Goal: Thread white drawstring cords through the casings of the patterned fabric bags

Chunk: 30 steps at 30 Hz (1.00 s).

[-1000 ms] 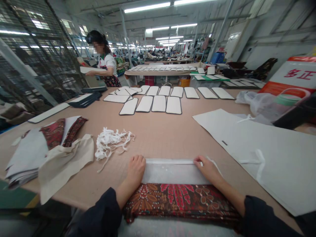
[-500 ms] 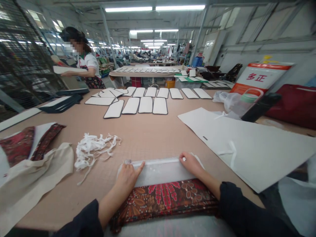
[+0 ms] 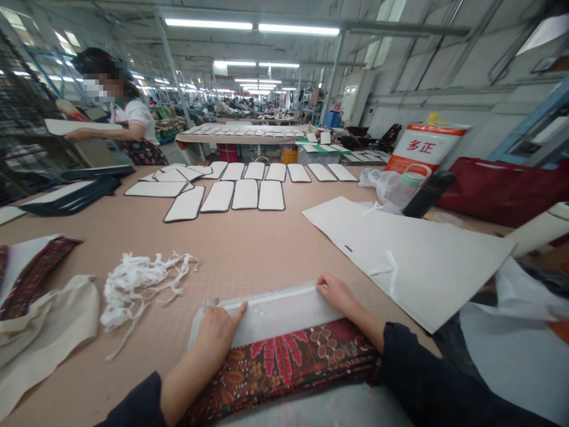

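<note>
A folded piece of red patterned fabric (image 3: 293,362) with a white lining strip (image 3: 280,311) lies at the table's near edge. My left hand (image 3: 217,329) presses flat on the strip's left end, index finger stretched along its top edge. My right hand (image 3: 335,293) rests on the strip's right end, fingertips at the upper corner. Both hands press on the white strip and grip nothing. A pile of white ribbon strips (image 3: 133,281) lies to the left of my left hand.
A large white sheet (image 3: 413,255) lies at the right. Rows of white padded panels (image 3: 231,193) cover the far table. Beige cloth (image 3: 44,332) and more patterned fabric (image 3: 31,273) sit at the left. A person (image 3: 120,118) stands far left, holding a panel. A red-and-white bag (image 3: 422,148) stands at the right.
The view has swung to the right. My left hand has flattened out along the strip's left end. My right hand stays at the strip's right corner.
</note>
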Each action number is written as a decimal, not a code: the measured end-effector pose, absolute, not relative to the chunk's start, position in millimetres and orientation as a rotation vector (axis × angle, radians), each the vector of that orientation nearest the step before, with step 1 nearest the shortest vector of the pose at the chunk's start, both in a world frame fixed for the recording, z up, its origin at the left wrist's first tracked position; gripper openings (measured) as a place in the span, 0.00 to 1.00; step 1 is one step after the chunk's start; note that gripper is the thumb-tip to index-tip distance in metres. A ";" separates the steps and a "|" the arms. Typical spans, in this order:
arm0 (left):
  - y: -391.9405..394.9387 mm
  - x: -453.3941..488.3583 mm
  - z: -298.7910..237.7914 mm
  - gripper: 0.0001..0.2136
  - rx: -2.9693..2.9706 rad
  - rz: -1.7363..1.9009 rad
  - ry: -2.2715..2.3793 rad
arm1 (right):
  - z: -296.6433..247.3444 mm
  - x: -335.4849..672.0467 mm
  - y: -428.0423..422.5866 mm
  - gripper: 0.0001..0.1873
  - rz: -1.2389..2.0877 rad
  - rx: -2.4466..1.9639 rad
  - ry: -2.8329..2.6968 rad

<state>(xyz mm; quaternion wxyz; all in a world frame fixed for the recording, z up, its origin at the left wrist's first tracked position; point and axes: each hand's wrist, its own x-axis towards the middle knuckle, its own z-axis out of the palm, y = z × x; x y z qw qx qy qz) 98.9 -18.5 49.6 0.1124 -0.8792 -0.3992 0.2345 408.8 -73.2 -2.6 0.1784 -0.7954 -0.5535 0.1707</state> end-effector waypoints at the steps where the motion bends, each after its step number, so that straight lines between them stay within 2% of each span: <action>1: -18.7 100.0 50.7 0.26 -2.576 0.696 -1.178 | -2.8 415.5 -74.5 0.06 0.502 -2.244 -1.526; 7: -19.2 102.4 55.5 0.28 -2.587 0.709 -1.204 | -7.0 439.9 -73.7 0.06 0.595 -2.237 -1.370; 20: -19.3 100.8 55.8 0.28 -2.576 0.704 -1.200 | 0.9 441.7 -69.1 0.09 0.559 -2.351 -1.521; 24: -21.6 100.0 56.3 0.26 -2.596 0.692 -1.213 | 15.4 427.7 -67.8 0.13 0.373 -2.381 -1.690; 26: -22.7 99.9 55.5 0.26 -2.595 0.666 -1.232 | 18.9 402.9 -68.4 0.14 0.245 -2.270 -1.860; 30: -24.0 99.3 51.4 0.25 -2.591 0.662 -1.245 | 17.9 337.9 -73.3 0.15 0.225 -1.780 -2.300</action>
